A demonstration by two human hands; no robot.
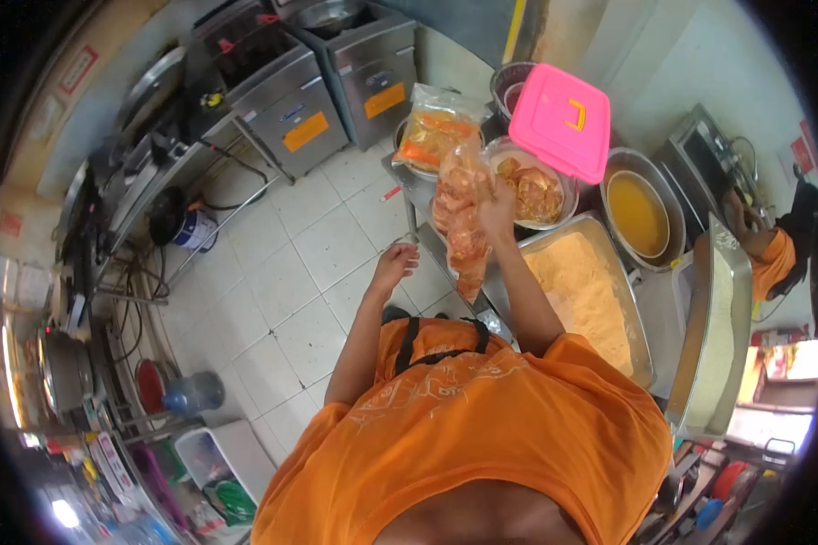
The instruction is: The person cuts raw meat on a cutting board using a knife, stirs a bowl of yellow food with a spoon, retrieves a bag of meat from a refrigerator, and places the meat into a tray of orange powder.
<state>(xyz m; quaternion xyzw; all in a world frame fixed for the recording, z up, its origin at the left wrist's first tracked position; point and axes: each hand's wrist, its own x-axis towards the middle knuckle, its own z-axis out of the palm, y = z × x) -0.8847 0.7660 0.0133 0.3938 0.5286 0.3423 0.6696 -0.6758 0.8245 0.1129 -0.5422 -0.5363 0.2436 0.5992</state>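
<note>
My right hand (497,212) grips a clear plastic bag of raw marinated meat (459,221) that hangs upright over the near edge of the steel table. To its left, my left hand (393,267) is raised over the floor with its fingers loosely curled and nothing in it. Behind the held bag, a second bag with orange contents (436,133) rests on a round bowl. A round basin (571,212) right of my right hand holds marinated meat pieces (536,191). Nearer to me lies a rectangular steel tray of orange-tinted flour (579,293).
A pink plastic lid (552,112) overlaps the meat basin. A metal pot of yellow liquid (632,211) and a tray of pale powder (712,340) stand at right. Another person in orange (771,262) works by the sink. Steel fryers (293,119) stand across the tiled floor.
</note>
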